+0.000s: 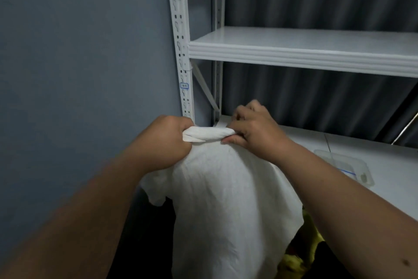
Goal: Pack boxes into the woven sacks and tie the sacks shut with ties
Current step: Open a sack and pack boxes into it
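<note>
A grey wall fills the left of the frame. Low and left of centre, the left hand (168, 143) is clenched round one end of the gathered neck (208, 133) of the white woven sack (226, 199); its fingers are curled tight over the bunched fabric. The neck lies as a short roll running left to right across the middle of the frame, so its long axis is level and spans the gap between the two hands. Below it the sack hangs broad and full down to the bottom edge; it looks packed, though no boxes show through the cloth.

At the right end of the roll, the right hand (255, 129) pinches the neck, thumb under and fingers curled over the top. Both hands touch the neck, one at each end, so neither is nearer. No tie is visible in either hand or near the neck; I judge that the next move is to keep the neck bunched with one hand while the other fetches a tie.

Behind stands a white metal shelf rack (294, 52). At lower right, on a white table (384, 199), lies a clear plastic tray (343, 169); its contents cannot be made out.
</note>
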